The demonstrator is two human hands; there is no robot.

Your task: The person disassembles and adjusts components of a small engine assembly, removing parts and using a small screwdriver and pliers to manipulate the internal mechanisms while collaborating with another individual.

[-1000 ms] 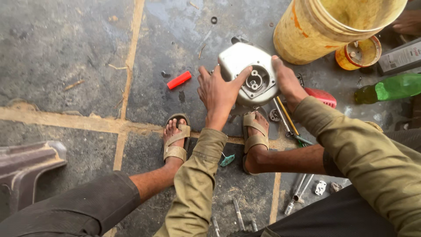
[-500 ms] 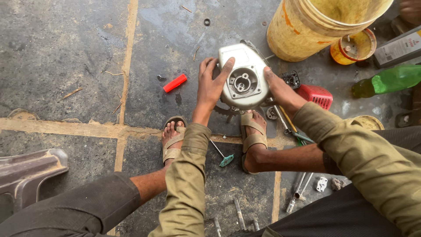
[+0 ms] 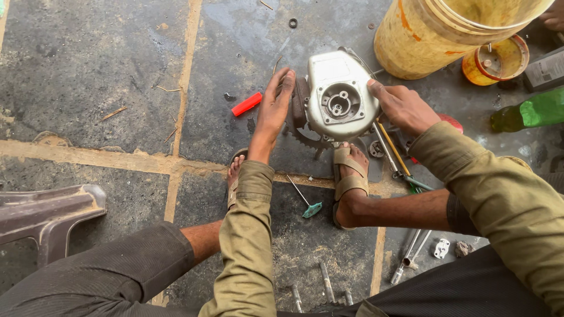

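Both hands steady a grey engine casing on the stone floor, the work looking mid-way.

The left hand (image 3: 273,108) lies flat, fingers open, against the casing's left side; the right hand (image 3: 402,105) curls a loose grip on its right edge. The engine casing (image 3: 339,100) stands on edge near the yellow bucket (image 3: 435,35), just beyond the sandalled foot (image 3: 351,173). Loose bolts (image 3: 326,282), a screwdriver (image 3: 396,154) and a red piece (image 3: 247,104) lie scattered, suggesting parts still off.
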